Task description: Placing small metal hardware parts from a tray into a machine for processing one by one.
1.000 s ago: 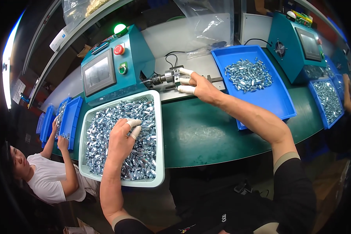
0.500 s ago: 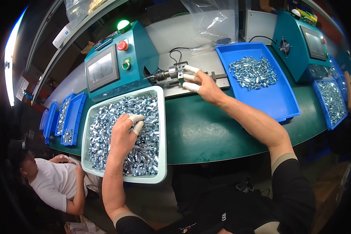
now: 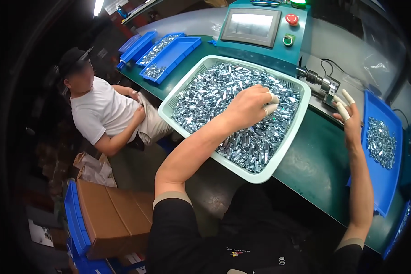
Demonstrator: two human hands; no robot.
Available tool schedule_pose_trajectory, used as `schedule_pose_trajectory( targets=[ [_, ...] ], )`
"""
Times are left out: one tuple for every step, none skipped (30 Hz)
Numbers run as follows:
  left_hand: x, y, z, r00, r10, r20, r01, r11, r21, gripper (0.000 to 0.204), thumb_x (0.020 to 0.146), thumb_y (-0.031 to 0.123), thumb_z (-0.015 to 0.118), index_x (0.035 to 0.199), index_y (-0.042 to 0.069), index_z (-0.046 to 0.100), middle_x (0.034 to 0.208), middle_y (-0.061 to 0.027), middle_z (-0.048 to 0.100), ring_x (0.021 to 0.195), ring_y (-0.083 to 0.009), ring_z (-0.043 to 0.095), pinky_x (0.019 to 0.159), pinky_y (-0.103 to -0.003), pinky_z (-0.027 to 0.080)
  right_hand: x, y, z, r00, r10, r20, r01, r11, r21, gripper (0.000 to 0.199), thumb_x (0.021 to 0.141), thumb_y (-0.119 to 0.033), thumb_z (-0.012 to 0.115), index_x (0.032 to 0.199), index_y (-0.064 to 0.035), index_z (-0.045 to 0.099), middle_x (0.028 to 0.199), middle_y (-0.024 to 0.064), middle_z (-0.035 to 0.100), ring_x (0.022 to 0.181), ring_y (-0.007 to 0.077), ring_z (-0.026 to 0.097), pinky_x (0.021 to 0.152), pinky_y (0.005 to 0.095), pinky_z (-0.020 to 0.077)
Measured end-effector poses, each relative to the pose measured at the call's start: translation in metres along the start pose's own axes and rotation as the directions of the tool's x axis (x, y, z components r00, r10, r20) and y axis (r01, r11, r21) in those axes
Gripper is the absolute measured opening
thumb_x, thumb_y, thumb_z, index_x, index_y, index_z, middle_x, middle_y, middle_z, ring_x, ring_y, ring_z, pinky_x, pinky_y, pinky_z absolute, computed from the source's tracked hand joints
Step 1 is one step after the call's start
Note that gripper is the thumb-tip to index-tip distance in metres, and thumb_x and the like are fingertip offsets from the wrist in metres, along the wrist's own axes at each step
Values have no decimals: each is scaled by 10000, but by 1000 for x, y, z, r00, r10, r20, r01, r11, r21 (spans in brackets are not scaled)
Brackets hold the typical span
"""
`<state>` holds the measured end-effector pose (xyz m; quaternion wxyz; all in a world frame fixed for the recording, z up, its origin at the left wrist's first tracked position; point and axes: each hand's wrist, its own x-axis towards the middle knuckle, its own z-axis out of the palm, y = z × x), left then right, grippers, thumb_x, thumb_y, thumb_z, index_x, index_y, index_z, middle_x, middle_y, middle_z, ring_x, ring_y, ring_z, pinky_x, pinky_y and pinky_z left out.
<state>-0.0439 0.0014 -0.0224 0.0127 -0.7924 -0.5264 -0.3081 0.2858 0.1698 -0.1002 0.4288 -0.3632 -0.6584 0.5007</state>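
My left hand point(image 3: 251, 107) is over a pale green plastic basket point(image 3: 288, 132) heaped with small shiny metal parts point(image 3: 205, 100). White finger cots cover some of its fingertips. Its fingers are curled together, and whatever is between them is too small or hidden to make out. Off to the right, my right hand point(image 3: 350, 119) is raised with its cot-covered fingers apart, holding nothing that I can see. It is just beside the metal fixture point(image 3: 329, 89) in front of the chuck point(image 3: 313, 76) of a teal machine point(image 3: 265, 55).
A blue tray point(image 3: 380, 194) with a pile of metal parts point(image 3: 381, 141) lies by my right forearm. Smaller blue trays point(image 3: 182, 49) stand at the back left of the green table point(image 3: 301, 160). A person in a white shirt point(image 3: 96, 109) sits at left, behind a cardboard box point(image 3: 118, 214).
The view has swung left, bringing the seated person and cardboard box further in. My right hand has drawn back a little from the fixture. My left hand's fingers have curled in over the parts.
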Motion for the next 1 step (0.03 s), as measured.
schedule_pose_trajectory(
  targets=[
    [-1, 0, -1, 1000, 5, -11, -5, 1000, -10, 126, 901, 164, 764, 970, 60, 748, 896, -99, 695, 949, -323, 668, 861, -441, 544, 0, 0, 1, 1000, -5, 3, 5, 1000, 2, 691, 1037, -352, 652, 1622, -94, 390, 1460, 165, 622, 1346, 239, 595, 973, 315, 540]
  ],
)
